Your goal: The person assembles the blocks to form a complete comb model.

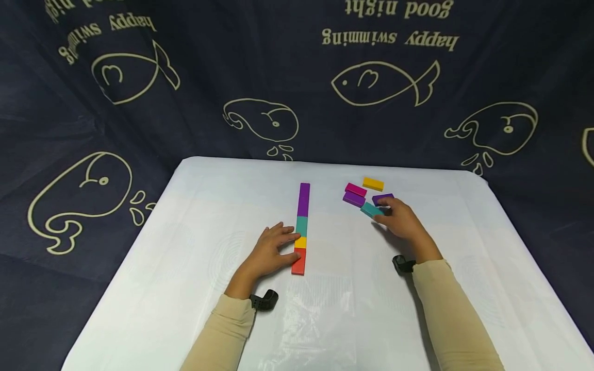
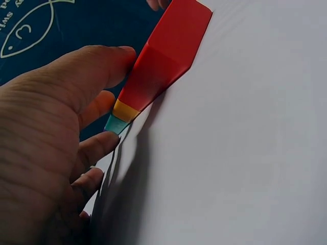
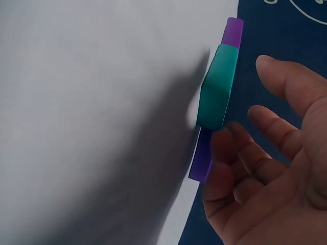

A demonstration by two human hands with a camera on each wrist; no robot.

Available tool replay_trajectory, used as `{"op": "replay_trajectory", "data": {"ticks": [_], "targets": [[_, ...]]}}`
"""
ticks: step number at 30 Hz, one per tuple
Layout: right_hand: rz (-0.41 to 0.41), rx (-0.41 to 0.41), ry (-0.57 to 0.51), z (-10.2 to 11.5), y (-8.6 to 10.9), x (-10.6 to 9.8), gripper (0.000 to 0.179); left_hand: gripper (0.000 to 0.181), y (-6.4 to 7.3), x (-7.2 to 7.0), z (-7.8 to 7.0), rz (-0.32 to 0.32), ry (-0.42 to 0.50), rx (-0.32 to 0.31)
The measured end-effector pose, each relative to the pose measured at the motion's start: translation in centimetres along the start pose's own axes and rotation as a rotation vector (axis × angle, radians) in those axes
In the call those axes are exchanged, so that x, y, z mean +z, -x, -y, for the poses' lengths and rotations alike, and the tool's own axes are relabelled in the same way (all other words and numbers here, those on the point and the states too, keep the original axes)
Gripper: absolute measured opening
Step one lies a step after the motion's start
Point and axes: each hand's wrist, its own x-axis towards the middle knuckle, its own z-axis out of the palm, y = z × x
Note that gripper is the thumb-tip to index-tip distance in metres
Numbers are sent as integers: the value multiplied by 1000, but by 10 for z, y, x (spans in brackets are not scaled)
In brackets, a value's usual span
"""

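Observation:
My left hand (image 1: pixel 270 251) lies beside a straight row of coloured blocks, its thumb and fingertips touching the row's left side. From near to far the row has a red block (image 1: pixel 298 266), a short yellow stretch (image 1: pixel 300 243), a teal block (image 1: pixel 301 226) and a long purple stretch (image 1: pixel 303 200). On the right, my right hand (image 1: pixel 401 221) hovers with loosely bent fingers over a loose teal block (image 3: pixel 218 89) and a purple block (image 3: pixel 201 159). In the right wrist view the thumb stands off the teal block, and the fingertips are right at the purple one.
Beyond the right hand lie a loose yellow block (image 1: pixel 373 184), a magenta block (image 1: pixel 356 189) and another purple block (image 1: pixel 354 199), the latter two side by side. A white cover (image 1: pixel 223 206) spreads over the table. Behind hangs a dark blue cloth (image 1: pixel 209 62) with fish drawings.

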Motion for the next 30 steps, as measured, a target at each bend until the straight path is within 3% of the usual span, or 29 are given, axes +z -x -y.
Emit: {"op": "replay_trajectory", "data": {"ticks": [11, 16, 30], "targets": [[105, -51, 17, 8, -6, 10, 62, 53, 0, 0, -1, 7, -10, -17], [172, -34, 52, 11, -6, 10, 68, 53, 0, 0, -2, 12, -10, -18], [175, -19, 72, 9, -7, 12, 67, 52, 0, 0, -2, 9, -15, -18]]}}
